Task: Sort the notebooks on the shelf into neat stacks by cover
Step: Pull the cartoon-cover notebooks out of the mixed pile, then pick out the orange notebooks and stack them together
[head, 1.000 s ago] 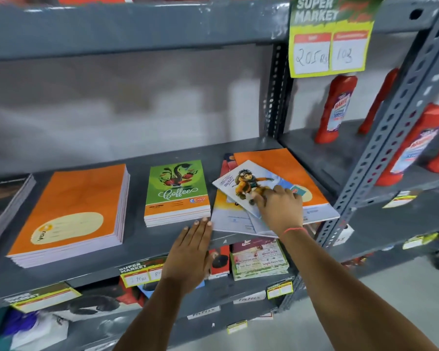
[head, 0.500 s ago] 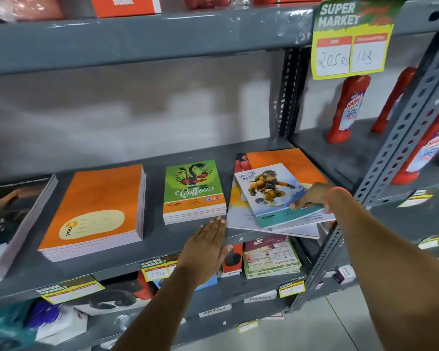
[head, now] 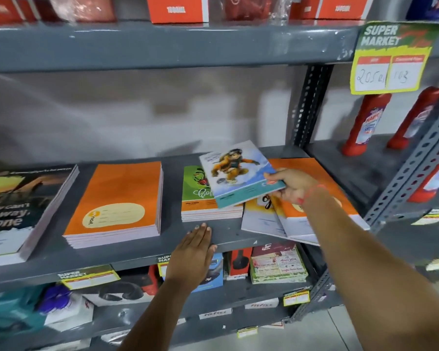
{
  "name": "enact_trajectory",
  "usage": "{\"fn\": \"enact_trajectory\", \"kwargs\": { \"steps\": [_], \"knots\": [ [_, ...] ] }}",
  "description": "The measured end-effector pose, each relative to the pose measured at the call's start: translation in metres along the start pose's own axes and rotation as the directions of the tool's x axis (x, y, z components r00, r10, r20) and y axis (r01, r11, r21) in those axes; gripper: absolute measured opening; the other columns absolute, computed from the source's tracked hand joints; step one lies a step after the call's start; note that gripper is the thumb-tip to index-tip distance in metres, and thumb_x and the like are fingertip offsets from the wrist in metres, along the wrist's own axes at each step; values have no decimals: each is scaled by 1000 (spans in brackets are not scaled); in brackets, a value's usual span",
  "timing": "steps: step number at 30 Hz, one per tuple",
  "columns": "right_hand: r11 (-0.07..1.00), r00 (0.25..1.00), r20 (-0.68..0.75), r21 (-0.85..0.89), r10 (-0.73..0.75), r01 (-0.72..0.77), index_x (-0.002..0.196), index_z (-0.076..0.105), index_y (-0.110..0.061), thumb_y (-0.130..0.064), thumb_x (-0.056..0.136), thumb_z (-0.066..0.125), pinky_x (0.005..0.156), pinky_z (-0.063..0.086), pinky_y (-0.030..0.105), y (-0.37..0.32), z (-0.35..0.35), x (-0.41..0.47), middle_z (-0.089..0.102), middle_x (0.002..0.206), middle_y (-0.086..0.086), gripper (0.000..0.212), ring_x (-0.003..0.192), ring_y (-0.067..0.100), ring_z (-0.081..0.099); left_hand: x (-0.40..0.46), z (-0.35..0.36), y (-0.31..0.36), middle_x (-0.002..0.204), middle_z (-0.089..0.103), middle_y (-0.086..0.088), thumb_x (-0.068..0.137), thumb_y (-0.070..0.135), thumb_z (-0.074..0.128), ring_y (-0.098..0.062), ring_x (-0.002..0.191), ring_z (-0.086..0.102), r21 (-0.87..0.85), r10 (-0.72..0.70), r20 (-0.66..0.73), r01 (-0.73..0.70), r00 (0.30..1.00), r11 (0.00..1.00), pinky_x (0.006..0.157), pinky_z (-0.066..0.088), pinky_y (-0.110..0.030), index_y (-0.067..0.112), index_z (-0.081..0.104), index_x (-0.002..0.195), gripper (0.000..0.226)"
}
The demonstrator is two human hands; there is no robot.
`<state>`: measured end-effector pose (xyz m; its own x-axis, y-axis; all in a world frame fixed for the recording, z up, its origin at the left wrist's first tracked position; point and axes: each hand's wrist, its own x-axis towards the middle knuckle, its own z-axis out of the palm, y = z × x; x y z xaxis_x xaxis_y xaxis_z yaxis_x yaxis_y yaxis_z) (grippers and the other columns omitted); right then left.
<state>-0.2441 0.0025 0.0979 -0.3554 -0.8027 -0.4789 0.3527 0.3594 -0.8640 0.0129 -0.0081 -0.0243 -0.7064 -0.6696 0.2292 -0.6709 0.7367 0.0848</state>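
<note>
From the head view, our right hand pinches the monkey-cover notebook by its corner, lifted above the green Coffee stack; our left hand rests flat and open on the shelf edge. We judge we are mid-sort: next it needs a clear spot for its own stack.

On the grey shelf, three squared stacks of notebooks: one dark-covered stack, one orange stack, one green "Coffee" stack. One loose heap lies at the right end, its count hard to tell. One monkey-cover notebook is held in one of two hands, the right hand; the left hand holds nothing. Four red bottles show on the neighbouring shelf. One large price sign hangs above.
</note>
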Motion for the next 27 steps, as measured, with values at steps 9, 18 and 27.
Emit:
{"fn": "enact_trajectory", "kwargs": {
  "steps": [9,18,27],
  "knots": [
    [712,974,-123,-700,-192,52,109,57,-4,-26,79,68,70,49,32,45,74,21,62,119,18,39,85,25,59,-4,9,-8,101,75,-6,74,31,62,-20,92,72,136,13,-133,5,991,991,78,57,-34,6,72,99,37],
    [366,839,-305,-920,-451,-138,127,46,-9,-42,90,38,93,43,44,30,-5,18,55,121,18,50,114,36,52,43,-18,73,80,67,-8,82,18,54,-27,66,64,-329,0,-165,-55,986,943,55,49,-26,12,69,80,17],
    [436,805,-521,-818,-285,-375,118,56,4,-15,89,43,82,43,36,46,-129,0,58,124,25,37,115,37,54,133,-10,149,94,68,-20,87,19,49,-35,91,62,-745,-261,458,527,850,408,66,39,-30,8,59,76,18]
  ]
}}
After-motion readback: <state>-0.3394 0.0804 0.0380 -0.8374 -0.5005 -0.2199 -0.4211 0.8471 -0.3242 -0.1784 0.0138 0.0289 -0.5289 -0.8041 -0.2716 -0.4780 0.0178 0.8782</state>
